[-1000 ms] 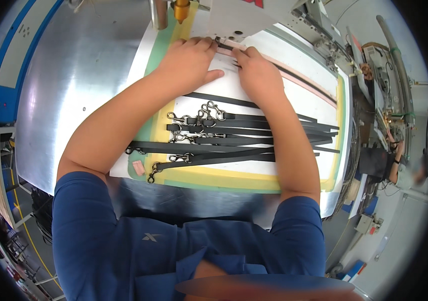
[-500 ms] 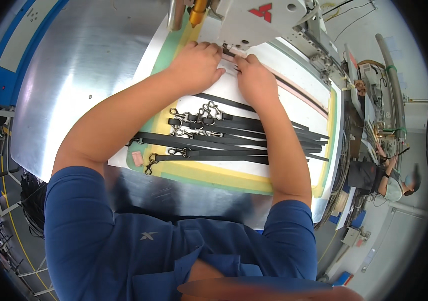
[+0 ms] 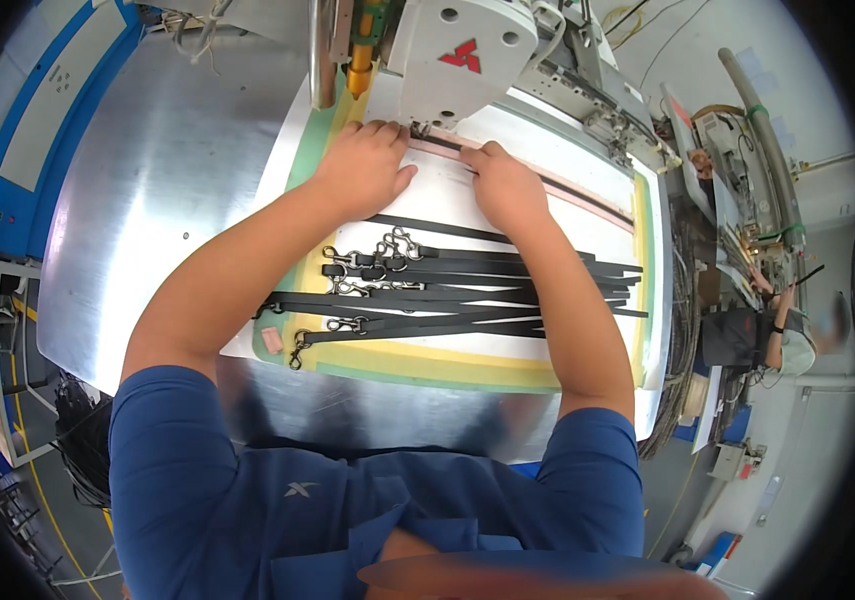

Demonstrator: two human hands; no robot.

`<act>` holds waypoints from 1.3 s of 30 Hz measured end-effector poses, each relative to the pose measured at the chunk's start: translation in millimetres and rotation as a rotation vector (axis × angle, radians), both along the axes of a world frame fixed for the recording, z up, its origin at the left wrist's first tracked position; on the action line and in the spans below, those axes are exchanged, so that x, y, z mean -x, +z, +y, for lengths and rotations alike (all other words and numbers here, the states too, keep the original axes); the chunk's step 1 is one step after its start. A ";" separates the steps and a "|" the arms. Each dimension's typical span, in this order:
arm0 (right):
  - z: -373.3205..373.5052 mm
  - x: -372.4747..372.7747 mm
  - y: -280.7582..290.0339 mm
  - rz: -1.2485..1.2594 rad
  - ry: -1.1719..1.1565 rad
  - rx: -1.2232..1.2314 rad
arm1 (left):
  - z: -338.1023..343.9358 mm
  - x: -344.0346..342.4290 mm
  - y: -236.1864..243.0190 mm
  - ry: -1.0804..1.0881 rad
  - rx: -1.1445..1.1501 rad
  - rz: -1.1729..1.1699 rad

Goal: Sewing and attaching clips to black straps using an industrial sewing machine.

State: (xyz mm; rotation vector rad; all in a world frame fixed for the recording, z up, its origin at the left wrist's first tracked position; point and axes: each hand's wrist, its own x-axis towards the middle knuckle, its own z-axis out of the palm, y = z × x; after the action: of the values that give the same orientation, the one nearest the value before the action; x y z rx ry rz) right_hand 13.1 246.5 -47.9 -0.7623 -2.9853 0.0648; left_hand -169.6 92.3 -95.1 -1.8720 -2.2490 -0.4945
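Observation:
Under the white sewing machine head (image 3: 467,60) a narrow black strap (image 3: 435,138) lies between pink guide strips (image 3: 587,205). My left hand (image 3: 365,170) is at the strap's left end, fingers curled over it, the thumb sticking out; its fingertips are partly hidden. Farther along, my right hand (image 3: 505,190) pinches the strap between thumb and fingers. Nearer to me, several black straps with metal snap hooks (image 3: 399,243) lie side by side on the white work plate (image 3: 427,205). One more black strap (image 3: 437,228) lies just below my hands.
Yellow and green tape (image 3: 427,365) borders the plate, with a small pink block (image 3: 272,340) at its near left corner. An orange-tipped rod (image 3: 359,75) hangs left of the machine head. A blue cabinet (image 3: 37,130) stands at the left; a person (image 3: 787,345) works far right.
The whole view has shifted slightly, with the machine and plate appearing lower and more to the left. My right hand sits farther from my left, so more of the strap shows between them.

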 end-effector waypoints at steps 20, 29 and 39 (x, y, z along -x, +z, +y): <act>0.4 -5.1 -14.5 0.145 0.025 0.023 | 12.3 -7.4 13.9 -0.006 0.085 0.163; 35.9 -55.3 -6.0 0.101 -0.064 0.049 | 28.6 -22.6 14.4 0.021 0.119 0.251; 37.5 -66.1 -4.8 0.135 -0.058 0.059 | 39.5 -52.6 26.6 0.101 0.183 0.158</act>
State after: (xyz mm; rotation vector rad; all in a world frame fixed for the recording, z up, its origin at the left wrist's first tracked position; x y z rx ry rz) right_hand 79.3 284.0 -52.7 -0.8158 -2.8433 0.1947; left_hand -117.0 131.8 -68.5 -1.7949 -2.3355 -0.1242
